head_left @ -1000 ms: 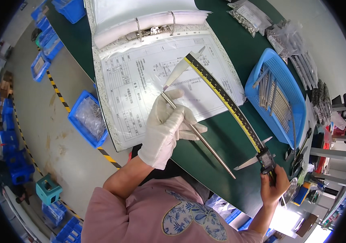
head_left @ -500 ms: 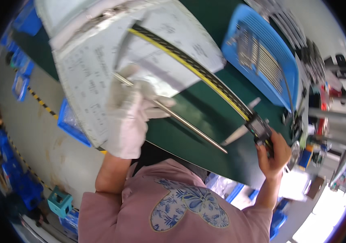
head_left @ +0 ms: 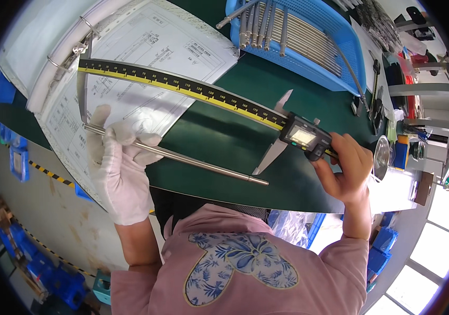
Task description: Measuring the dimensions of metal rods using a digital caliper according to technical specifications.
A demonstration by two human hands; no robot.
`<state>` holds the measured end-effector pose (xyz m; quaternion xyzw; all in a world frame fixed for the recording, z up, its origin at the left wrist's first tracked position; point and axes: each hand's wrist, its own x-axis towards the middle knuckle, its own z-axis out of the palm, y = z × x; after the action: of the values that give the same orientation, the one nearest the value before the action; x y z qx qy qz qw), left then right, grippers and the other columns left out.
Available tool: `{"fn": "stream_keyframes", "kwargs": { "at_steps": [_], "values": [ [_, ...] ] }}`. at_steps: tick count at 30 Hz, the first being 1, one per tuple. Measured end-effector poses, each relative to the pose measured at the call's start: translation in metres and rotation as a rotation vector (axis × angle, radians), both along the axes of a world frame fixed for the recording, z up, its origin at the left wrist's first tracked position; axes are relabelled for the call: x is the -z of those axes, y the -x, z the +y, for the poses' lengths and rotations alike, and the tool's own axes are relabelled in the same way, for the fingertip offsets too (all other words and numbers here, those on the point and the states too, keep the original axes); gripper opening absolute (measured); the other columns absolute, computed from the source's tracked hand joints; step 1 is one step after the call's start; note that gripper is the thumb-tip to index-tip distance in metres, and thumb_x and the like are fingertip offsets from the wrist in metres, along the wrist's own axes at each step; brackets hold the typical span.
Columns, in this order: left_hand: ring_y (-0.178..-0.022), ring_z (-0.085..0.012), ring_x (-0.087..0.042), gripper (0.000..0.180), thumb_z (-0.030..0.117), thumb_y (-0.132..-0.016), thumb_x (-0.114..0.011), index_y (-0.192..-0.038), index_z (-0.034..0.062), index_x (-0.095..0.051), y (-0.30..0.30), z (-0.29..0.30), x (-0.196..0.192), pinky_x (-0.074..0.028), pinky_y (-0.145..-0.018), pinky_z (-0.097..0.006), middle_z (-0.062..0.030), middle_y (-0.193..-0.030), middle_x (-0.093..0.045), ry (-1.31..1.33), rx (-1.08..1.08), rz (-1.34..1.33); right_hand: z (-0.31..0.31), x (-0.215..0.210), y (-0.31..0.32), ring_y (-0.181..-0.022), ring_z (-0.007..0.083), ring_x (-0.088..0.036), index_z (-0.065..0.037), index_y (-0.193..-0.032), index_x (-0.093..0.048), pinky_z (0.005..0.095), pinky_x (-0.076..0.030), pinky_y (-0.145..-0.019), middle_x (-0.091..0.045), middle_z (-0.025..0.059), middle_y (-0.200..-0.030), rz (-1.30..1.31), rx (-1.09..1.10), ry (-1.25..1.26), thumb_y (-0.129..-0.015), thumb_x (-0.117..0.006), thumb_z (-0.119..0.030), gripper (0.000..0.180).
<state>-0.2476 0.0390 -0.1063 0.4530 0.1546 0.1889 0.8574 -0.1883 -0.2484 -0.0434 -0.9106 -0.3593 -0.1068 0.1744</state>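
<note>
My left hand [head_left: 122,168], in a white glove, is closed around a thin metal rod [head_left: 203,161] near its left end. The rod slants down to the right above the green table. My bare right hand [head_left: 348,168] grips a digital caliper [head_left: 182,86] by its display end. The caliper's black and yellow beam stretches leftward over the papers, with its jaws far apart. One jaw meets or overlaps the rod's left end; the sliding jaw's tip lies beside the rod near its right end. Whether the jaws touch the rod I cannot tell.
An open ring binder [head_left: 61,68] with printed drawings lies under the left hand on the green table [head_left: 208,128]. A blue plastic basket [head_left: 358,63] at the back right holds several metal rods. Tools lie along the table's right side.
Both hands have moved left, bringing the rod and caliper along. The caliper now lies flatter across the view, nearly parallel to the rod. More of the basket's rods and the binder's rings show.
</note>
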Motion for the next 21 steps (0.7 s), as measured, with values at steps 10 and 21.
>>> {"fn": "stream_keyframes", "kwargs": {
  "at_steps": [10, 21],
  "values": [
    [-0.074, -0.0231, -0.063, 0.038, 0.017, -0.093, -0.039, -0.126, 0.0012, -0.031, -0.0016, -0.0006, -0.0015, -0.057, -0.058, -0.03, -0.0063, -0.086, -0.052, 0.0, -0.001, 0.002, 0.0002, 0.0048, 0.0008, -0.04, 0.0165, -0.043, 0.0, -0.079, -0.055, 0.0265, -0.033, -0.036, -0.045, 0.0047, -0.055, 0.004, 0.019, -0.043, -0.066, -0.074, -0.022, 0.032],
    [-0.074, -0.0223, -0.063, 0.039, 0.018, -0.093, -0.04, -0.126, 0.0011, -0.032, -0.0032, 0.0004, 0.0013, -0.057, -0.058, -0.03, -0.0058, -0.088, -0.052, -0.039, 0.017, -0.008, -0.0014, 0.006, -0.0003, -0.041, 0.0193, -0.045, -0.002, -0.078, -0.056, 0.0274, -0.034, -0.037, -0.047, 0.005, -0.056, 0.008, 0.047, -0.043, -0.065, -0.074, -0.024, 0.032]
  ]
}}
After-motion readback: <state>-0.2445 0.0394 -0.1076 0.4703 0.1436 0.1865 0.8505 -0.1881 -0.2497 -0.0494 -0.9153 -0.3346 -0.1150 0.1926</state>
